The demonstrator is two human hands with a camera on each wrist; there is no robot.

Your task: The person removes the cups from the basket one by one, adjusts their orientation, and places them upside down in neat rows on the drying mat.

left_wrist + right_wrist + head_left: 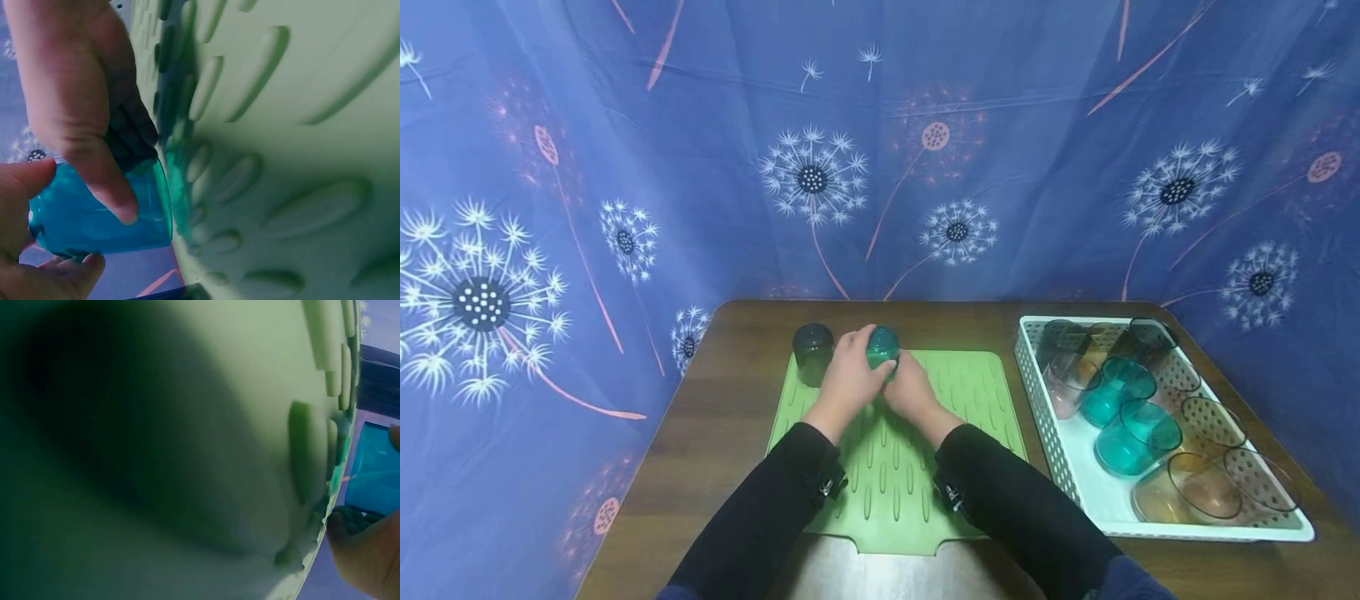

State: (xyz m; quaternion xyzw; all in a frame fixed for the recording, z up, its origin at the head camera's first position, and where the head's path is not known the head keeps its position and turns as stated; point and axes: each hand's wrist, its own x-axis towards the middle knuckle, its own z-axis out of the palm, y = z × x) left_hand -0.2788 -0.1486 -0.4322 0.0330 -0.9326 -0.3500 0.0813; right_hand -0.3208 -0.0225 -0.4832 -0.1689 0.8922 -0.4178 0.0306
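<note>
A teal drinking glass (882, 343) is upside down over the back of the light green ridged mat (895, 467). My left hand (852, 371) holds it near its base, thumb and fingers on opposite sides. Lower down, my right hand (912, 385) grips the glass's side, its thumb lying along the wall in the left wrist view. There the glass (94, 219) has its rim right at the mat; whether it touches I cannot tell. Just left of my left hand, a dark glass (812, 354) stands upside down on the mat's back left corner.
To the right, a white perforated basket (1052, 442) holds several glasses in dark, teal, amber and clear tints, mouths up. Mat and basket lie on a brown wooden table (700, 433). A blue dandelion-print cloth (880, 225) hangs behind the table.
</note>
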